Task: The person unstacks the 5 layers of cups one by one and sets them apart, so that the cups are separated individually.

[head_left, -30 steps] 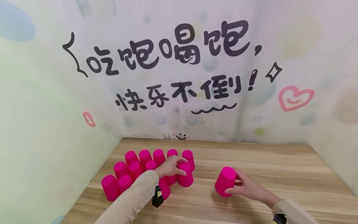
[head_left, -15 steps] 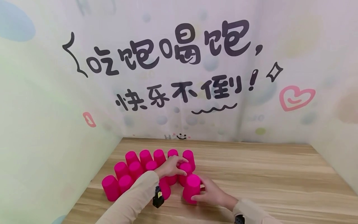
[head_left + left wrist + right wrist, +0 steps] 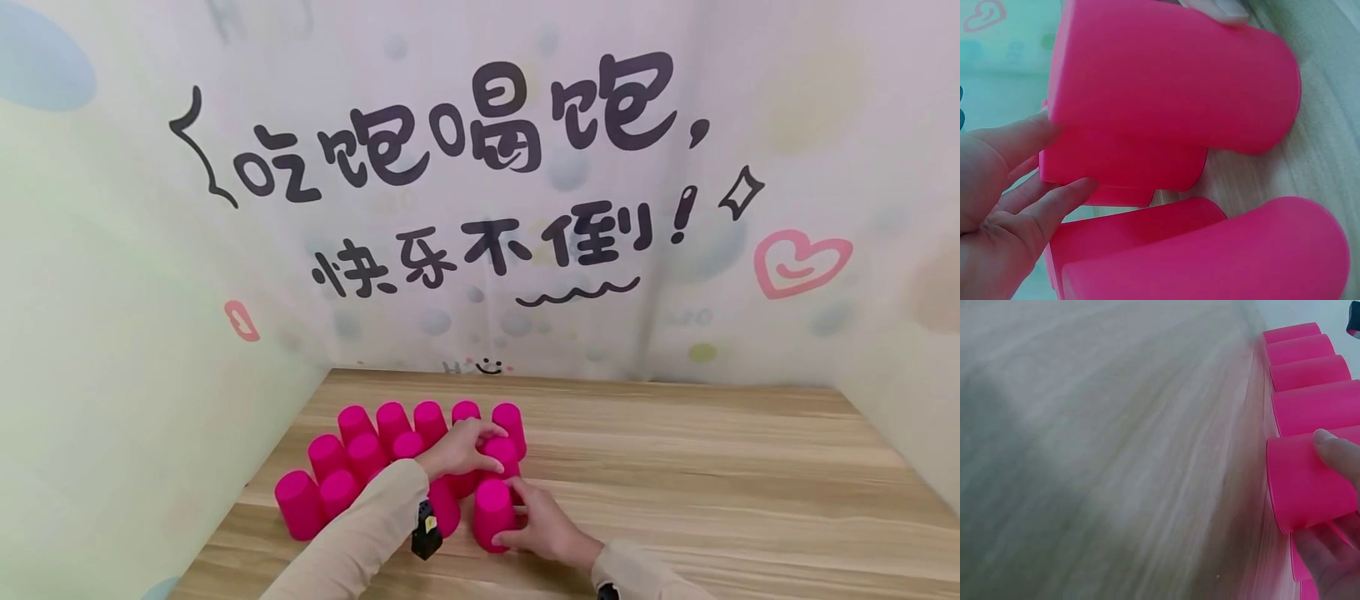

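Note:
Upside-down pink cups stand in slanting rows on the left half of the table in the head view. With thumb and fingers, my left hand (image 3: 454, 451) pinches the cup at the right end of the middle row (image 3: 501, 454). My right hand (image 3: 546, 523) grips another pink cup (image 3: 492, 518) by its side, just in front of that one. In the right wrist view this gripped cup (image 3: 1310, 481) is upright with its rim at or near the tabletop; contact is hard to tell. My left forearm hides part of the front row.
A front-row cup (image 3: 444, 508) stands beside my left wrist camera (image 3: 426, 537). More cups (image 3: 393, 423) form the back row. The wooden table (image 3: 712, 475) reaches to a printed back curtain (image 3: 585, 333) and side curtains.
My right hand has carried its cup leftward from the right side of the table to the front of the cup at my left hand. The left hand has stayed in place.

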### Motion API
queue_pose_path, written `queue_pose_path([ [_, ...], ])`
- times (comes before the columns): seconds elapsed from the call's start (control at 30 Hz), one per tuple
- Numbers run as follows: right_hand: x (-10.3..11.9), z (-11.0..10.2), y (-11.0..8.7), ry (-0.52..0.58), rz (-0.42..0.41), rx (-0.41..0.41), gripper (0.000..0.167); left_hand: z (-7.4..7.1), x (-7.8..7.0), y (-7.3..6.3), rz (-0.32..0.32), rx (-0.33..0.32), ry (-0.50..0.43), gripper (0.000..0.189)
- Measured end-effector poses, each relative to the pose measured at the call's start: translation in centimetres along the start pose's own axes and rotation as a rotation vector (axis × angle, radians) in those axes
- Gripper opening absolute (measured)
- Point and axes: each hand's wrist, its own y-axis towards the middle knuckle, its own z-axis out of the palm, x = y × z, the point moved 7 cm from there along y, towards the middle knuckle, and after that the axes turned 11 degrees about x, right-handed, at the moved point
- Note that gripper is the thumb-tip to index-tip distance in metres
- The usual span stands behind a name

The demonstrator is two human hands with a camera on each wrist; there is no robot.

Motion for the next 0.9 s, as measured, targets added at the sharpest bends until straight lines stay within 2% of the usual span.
queue_pose_path([
  [0.17, -0.06, 0.21, 0.50, 0.011, -0.005, -0.011, 0.056, -0.07, -0.01, -0.02, 0.001, -0.004, 0.003, 0.047],
  [0.37, 0.16, 0.37, 0.69, -0.001, -0.023, -0.036, 0.057, -0.03, -0.23, 0.00, 0.031, -0.004, 0.015, 0.046],
  [0.67, 0.28, 0.47, 0.46, -0.033, 0.037, -0.039, 0.059, 0.02, -0.65, 0.08, 0.051, 0.010, 0.075, 0.044],
  [0.9, 0.41, 0.41, 0.48, -0.045, 0.035, -0.043, 0.059, 0.02, -0.72, 0.33, 0.059, 0.022, 0.071, 0.046],
])
